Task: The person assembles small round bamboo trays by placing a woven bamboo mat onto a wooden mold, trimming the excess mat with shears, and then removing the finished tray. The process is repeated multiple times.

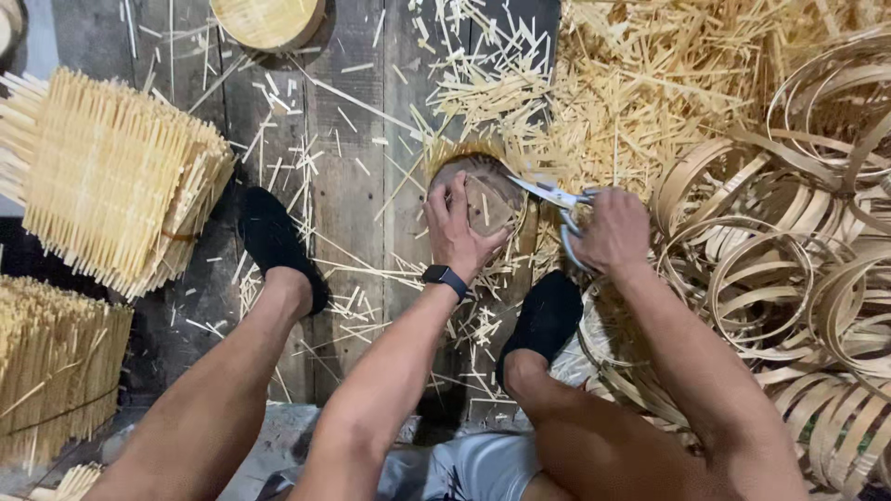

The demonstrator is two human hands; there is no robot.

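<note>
1. Dark weathered plank floor (348,186), littered all over with short pale bamboo offcuts (594,102), thickest at upper right.
2. Heap of thin curved bamboo strip hoops (780,269) fills the right side, loosely tangled, just beside the right forearm.
3. Stacks of pale woven bamboo slat mats (111,176) at left, a second stack (56,362) below it, slat ends sticking out.
4. Round woven bamboo tray (269,19) at the top edge, partly cut off by the frame.
5. Black slip-on shoes: left foot (278,246) on the planks, right foot (548,315) just below the workpiece.
6. Round bamboo-rimmed woven lid (487,199), centre frame between the feet, held tilted above the floor.
7. Left hand (457,227), fingers wrapped over the lid's near face, gripping it. Black smartwatch (444,276) on that wrist.
8. Right hand (611,230) clenched around the handles of steel scissors (554,197); blades point left, tips touching the lid's right rim.
</note>
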